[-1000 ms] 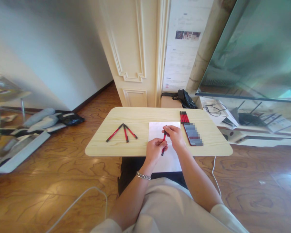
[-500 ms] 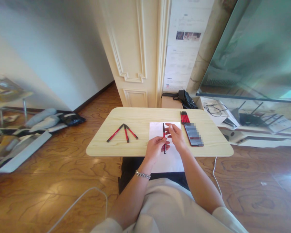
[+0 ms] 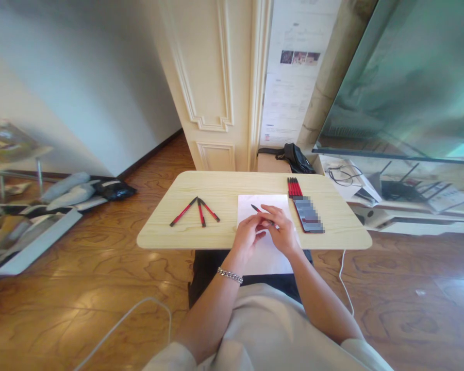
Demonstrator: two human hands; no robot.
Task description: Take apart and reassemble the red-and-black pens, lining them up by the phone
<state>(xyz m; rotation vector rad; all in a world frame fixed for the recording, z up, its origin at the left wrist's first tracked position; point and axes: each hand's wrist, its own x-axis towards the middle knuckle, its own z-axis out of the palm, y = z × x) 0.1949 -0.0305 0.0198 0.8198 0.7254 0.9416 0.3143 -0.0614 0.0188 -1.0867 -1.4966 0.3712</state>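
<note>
Both my hands meet over a white sheet of paper (image 3: 268, 203) on a small light wooden table (image 3: 224, 188). My left hand (image 3: 248, 237) and my right hand (image 3: 280, 229) are closed together on one red and black pen (image 3: 256, 209), whose dark tip sticks out to the upper left above the fingers. The rest of the pen is hidden by my fingers. Three more red pens (image 3: 197, 210) lie fanned on the table to the left. A bundle of red pens (image 3: 294, 187) lies at the far right of the paper.
A flat dark box (image 3: 308, 215) lies right of the paper. Behind the table stand a cream panelled door (image 3: 212, 82) and a black bag (image 3: 296, 157). A glass-fronted unit with a router and cables is at the right. Bags and a white rack lie on the wooden floor at left.
The pen stood nearly upright between my hands before; now it is tilted with its tip to the upper left, and both hands have closed in around it, slightly lower on the paper.
</note>
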